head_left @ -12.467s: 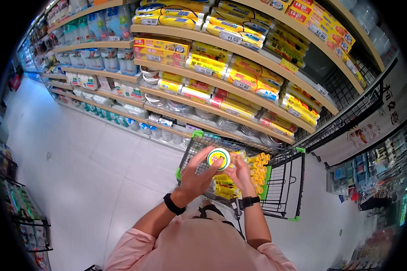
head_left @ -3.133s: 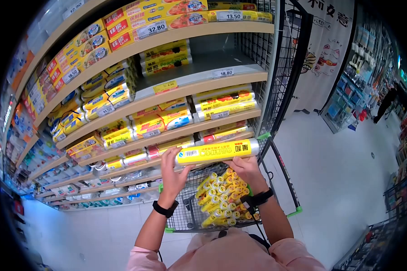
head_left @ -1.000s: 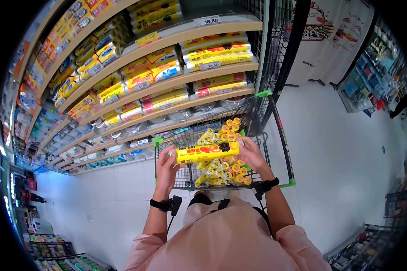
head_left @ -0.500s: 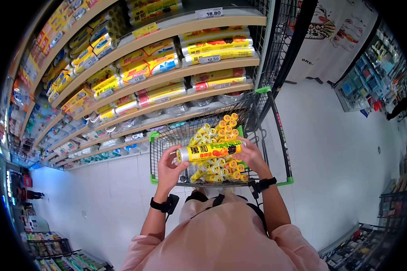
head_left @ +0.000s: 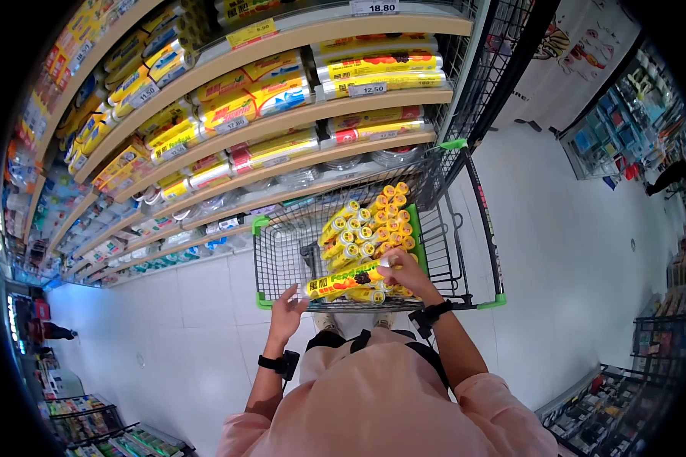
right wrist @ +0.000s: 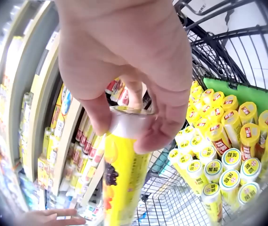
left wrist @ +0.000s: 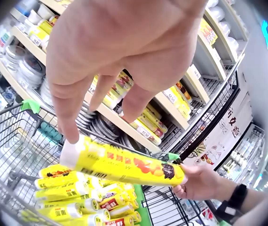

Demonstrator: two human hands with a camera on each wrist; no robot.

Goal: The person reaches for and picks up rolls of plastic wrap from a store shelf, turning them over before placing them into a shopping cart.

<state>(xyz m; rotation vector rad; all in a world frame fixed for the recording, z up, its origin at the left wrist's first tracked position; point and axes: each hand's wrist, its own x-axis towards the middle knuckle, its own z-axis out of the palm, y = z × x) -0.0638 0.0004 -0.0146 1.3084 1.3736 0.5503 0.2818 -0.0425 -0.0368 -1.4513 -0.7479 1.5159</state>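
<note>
A yellow roll of plastic food bags [head_left: 347, 282] lies slantwise over the near side of the shopping cart [head_left: 276, 263], its printed fruit label facing up. My right hand [head_left: 405, 276] pinches its right end; in the right wrist view thumb and fingers [right wrist: 150, 139] wrap the silvery end. At the other end is my left hand [head_left: 286, 314], fingers loosely extended. One fingertip meets the white end in the left wrist view, while the thumb [left wrist: 136, 103] stands apart from the roll. Under it, similar yellow rolls [right wrist: 230, 176] are stacked in the cart, ends outward.
Shelves of yellow rolls and boxes [head_left: 240, 114] with price tags rise beyond the cart. A green panel [right wrist: 247, 92] borders the stacked rolls. Wire mesh and a printed curtain [head_left: 564, 68] stand at the right. White tiled floor [head_left: 183, 312] lies to the left, with low racks [head_left: 617, 404] behind at right.
Over the last second the roll has come down closer to the near side of the cart and tilted, left end lower. My left hand has loosened from its end; my right keeps its grip.
</note>
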